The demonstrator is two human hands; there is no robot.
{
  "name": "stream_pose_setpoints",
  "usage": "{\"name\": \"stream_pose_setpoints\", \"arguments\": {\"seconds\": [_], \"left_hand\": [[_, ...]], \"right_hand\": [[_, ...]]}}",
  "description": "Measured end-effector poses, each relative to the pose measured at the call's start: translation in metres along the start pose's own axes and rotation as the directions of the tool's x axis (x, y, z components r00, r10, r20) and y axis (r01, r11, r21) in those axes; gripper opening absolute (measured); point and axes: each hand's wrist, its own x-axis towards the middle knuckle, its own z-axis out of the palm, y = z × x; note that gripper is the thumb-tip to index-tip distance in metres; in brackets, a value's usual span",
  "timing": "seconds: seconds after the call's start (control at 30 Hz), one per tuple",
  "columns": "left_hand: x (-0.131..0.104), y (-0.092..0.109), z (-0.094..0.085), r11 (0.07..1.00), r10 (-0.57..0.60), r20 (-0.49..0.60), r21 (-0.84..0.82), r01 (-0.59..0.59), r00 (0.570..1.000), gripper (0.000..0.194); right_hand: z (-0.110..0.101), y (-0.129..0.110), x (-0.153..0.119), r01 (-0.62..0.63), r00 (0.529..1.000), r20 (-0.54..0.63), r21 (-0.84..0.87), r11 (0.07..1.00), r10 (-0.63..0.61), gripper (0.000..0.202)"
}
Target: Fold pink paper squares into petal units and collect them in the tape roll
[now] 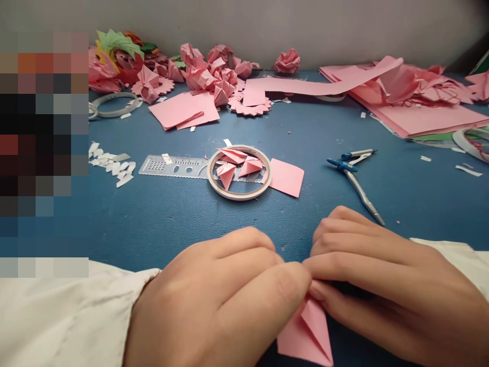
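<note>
A pink piece of folded paper is pinched between my two hands near the front edge of the view. My left hand has its fingers curled, with the thumb pressing on the paper's upper end. Meeting it there, my right hand grips the same end between thumb and forefinger. A crease runs down the paper to its lower right corner; its top is hidden by my fingers. Beyond my hands, a roll of tape lies flat with several small folded pink pieces inside its ring.
A clear ruler runs under the tape roll, beside a pink paper square. A compass lies right of them. White paper scraps are at left. Crumpled pink paper flowers and pink sheets line the wall.
</note>
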Motion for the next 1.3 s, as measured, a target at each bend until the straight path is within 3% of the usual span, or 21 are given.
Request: {"name": "stream_pose_setpoints", "arguments": {"seconds": [0.17, 0.33, 0.47, 0.6, 0.77, 0.87, 0.97, 1.2, 1.3], "left_hand": [[0.0, -0.002, 0.003, 0.988, 0.079, 0.142, 0.124, -0.097, 0.987, 0.034], [0.0, -0.002, 0.008, 0.975, 0.114, 0.181, 0.169, -0.145, 0.977, 0.039], [-0.003, 0.0, 0.009, 0.964, 0.133, 0.207, 0.199, -0.175, 0.969, 0.041], [-0.009, -0.001, 0.007, 0.951, 0.15, 0.24, 0.231, -0.206, 0.959, 0.039], [-0.01, -0.003, 0.002, 0.87, 0.285, 0.178, 0.366, -0.332, 0.942, 0.021], [-0.007, -0.003, 0.003, 0.81, 0.347, 0.116, 0.463, -0.359, 0.931, 0.026], [-0.002, -0.004, 0.006, 0.843, 0.293, 0.086, 0.447, -0.3, 0.952, 0.034], [0.012, -0.006, 0.007, 0.906, 0.298, 0.082, 0.289, -0.308, 0.951, 0.056], [0.01, -0.005, 0.01, 0.915, 0.268, 0.042, 0.301, -0.268, 0.962, 0.053]], "right_hand": [[-0.005, -0.009, 0.004, -0.166, 0.986, 0.035, 0.06, 0.984, 0.164, 0.018], [0.0, -0.025, 0.003, -0.41, 0.894, -0.04, 0.331, 0.85, 0.447, 0.031], [-0.004, -0.028, 0.006, -0.383, 0.923, 0.047, 0.225, 0.896, 0.382, 0.031], [-0.007, -0.023, 0.007, -0.343, 0.939, -0.031, -0.069, 0.937, 0.342, 0.034], [-0.006, -0.013, 0.002, -0.174, 0.982, 0.051, -0.117, 0.978, 0.181, 0.041], [-0.007, -0.009, 0.0, -0.105, 0.988, 0.1, -0.147, 0.984, 0.12, 0.04], [-0.007, -0.008, -0.001, -0.074, 0.991, 0.098, -0.177, 0.982, 0.092, 0.04], [-0.003, -0.005, -0.009, 0.101, 0.992, 0.109, -0.363, 0.926, -0.065, 0.045], [-0.003, -0.004, -0.01, 0.089, 0.993, 0.106, -0.358, 0.929, -0.055, 0.046]]}}
